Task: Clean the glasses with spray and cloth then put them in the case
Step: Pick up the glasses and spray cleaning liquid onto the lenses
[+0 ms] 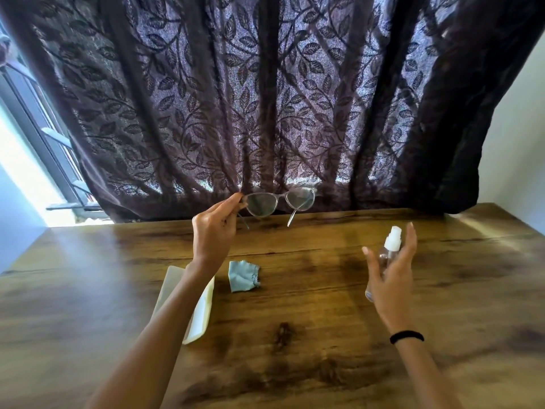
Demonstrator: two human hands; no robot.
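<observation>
Wood-grained table point(295, 364) runs under both bare forearms, which reach in from the near edge. At the far left, bright daylight comes through a window point(32, 149), and a dark curtain point(265, 98) with a leaf pattern hangs across the whole back, down to the table's far edge. On the left of the table lies a cream glasses case point(203, 314), long side running away from the camera. The left forearm crosses over it and hides its middle, so I cannot tell whether it is open or closed. The left hand point(213, 231) is raised above the table, thumb and fingertips pinched on the left corner of the glasses point(280, 200) where the temple meets the frame. The glasses have a clear frame and are held in the air in front of the curtain's hem, lenses upright, both temples unfolded and pointing down toward the camera, touching nothing else. Below them, just right of the left wrist, a small light-blue cloth point(243, 276) lies crumpled on the wood, apart from the case. Further right, the right hand point(389, 276) holds a clear spray bottle point(389, 252) with a white pump top clear of the table. Thumb and fingers are loosely wrapped round its body, and one finger rises beside the nozzle. A black band point(407, 337) circles that wrist. A pale wall point(516, 143) closes the right side.
</observation>
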